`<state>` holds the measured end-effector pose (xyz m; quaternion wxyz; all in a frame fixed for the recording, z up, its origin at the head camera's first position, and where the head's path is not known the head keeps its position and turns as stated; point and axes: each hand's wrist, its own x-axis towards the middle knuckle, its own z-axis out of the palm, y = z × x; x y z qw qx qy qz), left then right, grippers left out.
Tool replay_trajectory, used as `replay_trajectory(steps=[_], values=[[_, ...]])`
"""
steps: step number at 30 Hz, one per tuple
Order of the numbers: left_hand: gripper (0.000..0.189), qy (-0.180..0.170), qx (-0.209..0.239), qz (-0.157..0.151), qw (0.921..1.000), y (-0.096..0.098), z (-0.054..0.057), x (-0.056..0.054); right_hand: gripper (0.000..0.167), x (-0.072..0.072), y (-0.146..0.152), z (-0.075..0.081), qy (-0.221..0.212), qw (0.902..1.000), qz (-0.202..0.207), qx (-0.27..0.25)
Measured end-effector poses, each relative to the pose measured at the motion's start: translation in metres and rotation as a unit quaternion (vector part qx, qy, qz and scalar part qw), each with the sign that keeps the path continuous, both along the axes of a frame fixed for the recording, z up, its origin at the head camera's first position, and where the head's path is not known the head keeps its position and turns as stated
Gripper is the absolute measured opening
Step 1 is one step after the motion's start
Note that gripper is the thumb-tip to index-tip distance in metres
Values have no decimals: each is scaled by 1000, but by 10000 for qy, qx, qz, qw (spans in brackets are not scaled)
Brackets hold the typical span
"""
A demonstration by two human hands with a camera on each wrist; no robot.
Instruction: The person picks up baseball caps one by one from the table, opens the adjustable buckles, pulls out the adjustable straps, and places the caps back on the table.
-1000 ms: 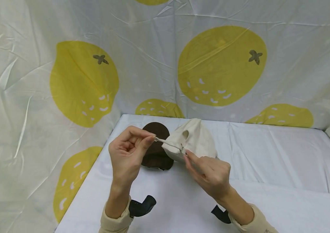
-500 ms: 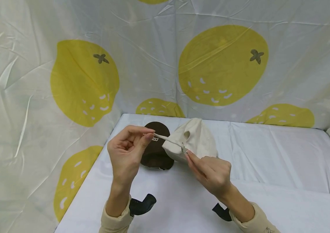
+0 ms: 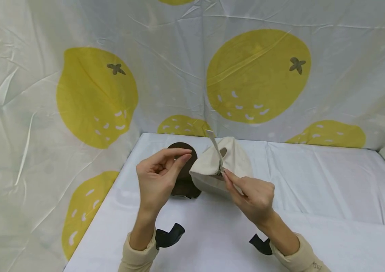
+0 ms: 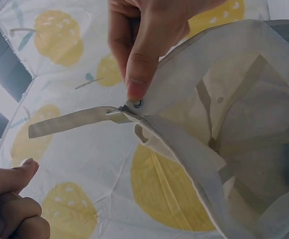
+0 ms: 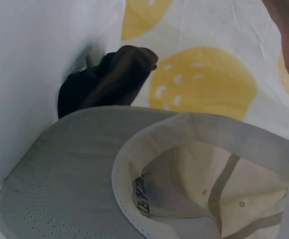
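A cream baseball cap (image 3: 238,160) is held up over the white table, its hollow inside facing the left wrist view. My right hand (image 3: 251,196) pinches the back edge of the cap between thumb and index finger, right at the small metal buckle (image 4: 118,110). From that buckle the cap's narrow strap (image 3: 215,145) sticks out, its end loose in the air. My left hand (image 3: 158,177) is left of the strap, fingers curled and thumb tip at the index fingertip, with nothing between them. The cap's grey brim (image 5: 70,174) fills the lower left of the right wrist view.
A dark brown cap (image 3: 182,187) lies on the white-covered table (image 3: 314,181) behind my left hand, partly hidden. A white curtain (image 3: 172,75) printed with yellow lemons hangs behind and to the left. Black bands (image 3: 170,236) show at both wrists.
The strap end, earlier pinched in my left hand, has come free and now points upward. My left hand has shifted slightly right; my right hand still pinches the cream cap.
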<state>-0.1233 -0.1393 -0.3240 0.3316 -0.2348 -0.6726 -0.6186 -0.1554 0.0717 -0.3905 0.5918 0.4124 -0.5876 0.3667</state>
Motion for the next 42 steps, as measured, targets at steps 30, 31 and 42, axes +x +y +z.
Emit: replay_trajectory(steps=[30,31,42], values=[[11,686,-1112,-114,9914,39,-37,-25,29,-6,16,-7,-1152,9925,-16,-410],[11,693,-1132,-120,9911,40,-38,-25,29,-6,17,-8,-1172,9922,-13,-427],[16,612,-1128,-347,9911,52,-46,-27,29,-7,18,-7,-1369,9889,150,-554]])
